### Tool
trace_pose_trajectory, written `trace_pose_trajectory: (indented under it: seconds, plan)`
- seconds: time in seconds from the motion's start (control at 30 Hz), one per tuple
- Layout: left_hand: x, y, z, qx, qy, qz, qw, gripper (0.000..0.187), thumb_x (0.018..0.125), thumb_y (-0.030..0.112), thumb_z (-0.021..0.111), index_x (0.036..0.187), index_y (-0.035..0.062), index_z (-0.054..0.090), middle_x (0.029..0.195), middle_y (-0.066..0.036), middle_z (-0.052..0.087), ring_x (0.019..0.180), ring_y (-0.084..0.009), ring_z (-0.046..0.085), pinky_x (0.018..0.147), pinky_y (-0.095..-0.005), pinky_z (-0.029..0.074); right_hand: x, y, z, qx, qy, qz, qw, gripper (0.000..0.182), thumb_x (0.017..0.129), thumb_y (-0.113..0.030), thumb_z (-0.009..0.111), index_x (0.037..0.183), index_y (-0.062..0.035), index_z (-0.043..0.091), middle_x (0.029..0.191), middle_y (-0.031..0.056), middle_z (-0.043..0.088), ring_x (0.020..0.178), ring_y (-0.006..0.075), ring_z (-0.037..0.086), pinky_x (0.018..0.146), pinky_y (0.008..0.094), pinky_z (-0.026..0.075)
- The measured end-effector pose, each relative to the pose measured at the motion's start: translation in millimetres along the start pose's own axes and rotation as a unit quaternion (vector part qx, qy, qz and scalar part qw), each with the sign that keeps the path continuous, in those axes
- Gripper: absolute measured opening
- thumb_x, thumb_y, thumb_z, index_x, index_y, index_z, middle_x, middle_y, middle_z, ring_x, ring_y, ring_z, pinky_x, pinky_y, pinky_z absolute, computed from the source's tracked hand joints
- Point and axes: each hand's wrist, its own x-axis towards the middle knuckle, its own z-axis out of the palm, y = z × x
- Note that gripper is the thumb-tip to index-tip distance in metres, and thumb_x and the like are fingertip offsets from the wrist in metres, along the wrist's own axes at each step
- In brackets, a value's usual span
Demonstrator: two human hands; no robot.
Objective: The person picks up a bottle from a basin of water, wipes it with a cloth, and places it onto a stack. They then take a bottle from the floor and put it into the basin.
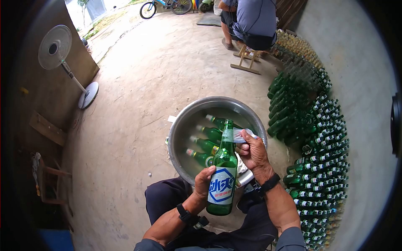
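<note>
My left hand (203,184) is closed around the body of a green glass beer bottle (225,160), held upright and slightly tilted above my lap. A white and blue label with large characters covers its lower body. My right hand (254,155) pinches a pale, wet neck label (240,134) that stands away from the bottle's neck on the right side. Beyond the bottle is a round metal basin (172,144) of cloudy water, where several green bottles lie side by side. Something white and crumpled (241,165) is at the basin's near right, partly hidden by the bottle and my hand.
Many green bottles (320,159) are stacked along the right wall. A person (255,21) sits on a wooden stool (245,62) at the back. At left stand a fan (88,95) and a wooden chair (52,184). A blue bicycle (165,6) is at the far doorway.
</note>
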Motion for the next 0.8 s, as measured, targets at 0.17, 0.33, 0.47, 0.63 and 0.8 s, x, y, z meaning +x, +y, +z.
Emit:
trace_pose_trajectory:
  seconds: [0.17, 0.33, 0.47, 0.63, 0.8]
  plan:
    - [0, 2, -2, -0.005, -0.029, 0.001, 1.0, 0.074, 0.087, 0.048, 0.06, 0.132, -0.0102, 0.05, 0.114, -0.036, 0.062, 0.09, -0.0508, 0.069, 0.076, -0.0538, 0.062, 1, 0, -2, 0.004, -0.008, 0.008, 1.0, 0.01, 0.097, -0.014, 0.067, 0.091, -0.0072, 0.063, 0.082, 0.0011, 0.064, 0.056, 0.0049, 0.049, 0.045, 0.0196, 0.038]
    - [-2, 5, 2, -0.024, -0.04, -0.001, 0.999, 0.077, 0.09, 0.052, 0.057, 0.137, -0.0086, 0.046, 0.113, -0.033, 0.063, 0.087, -0.0462, 0.071, 0.075, -0.051, 0.062, 3, 1, -5, 0.005, -0.014, 0.007, 1.0, 0.009, 0.098, -0.014, 0.066, 0.094, -0.0061, 0.064, 0.083, 0.0017, 0.065, 0.056, 0.0051, 0.05, 0.045, 0.0196, 0.037]
    - [-3, 7, 9, -0.003, -0.034, 0.014, 0.999, 0.08, 0.091, 0.056, 0.054, 0.138, -0.0079, 0.045, 0.111, -0.028, 0.065, 0.082, -0.0399, 0.072, 0.074, -0.0473, 0.062, 0, 0, 6, -0.002, -0.001, 0.016, 1.0, 0.009, 0.099, -0.014, 0.065, 0.093, -0.0065, 0.064, 0.081, 0.0009, 0.063, 0.054, 0.0046, 0.049, 0.044, 0.0192, 0.037]
    - [-5, 8, 9, -0.006, -0.035, 0.012, 0.999, 0.081, 0.091, 0.057, 0.052, 0.138, -0.0077, 0.045, 0.115, -0.027, 0.063, 0.081, -0.0383, 0.071, 0.073, -0.0467, 0.062, -1, 0, 11, -0.016, 0.018, 0.02, 1.0, 0.011, 0.1, -0.015, 0.064, 0.091, -0.0082, 0.062, 0.078, -0.0002, 0.062, 0.053, 0.0042, 0.048, 0.044, 0.0188, 0.036]
    - [-7, 10, 16, -0.026, -0.059, 0.017, 0.998, 0.082, 0.091, 0.059, 0.052, 0.139, -0.0079, 0.044, 0.118, -0.027, 0.062, 0.081, -0.0383, 0.071, 0.072, -0.0467, 0.062, 0, 1, 9, -0.018, 0.029, 0.032, 0.999, 0.012, 0.099, -0.015, 0.064, 0.09, -0.0081, 0.061, 0.078, -0.0001, 0.062, 0.053, 0.0044, 0.049, 0.044, 0.0192, 0.036]
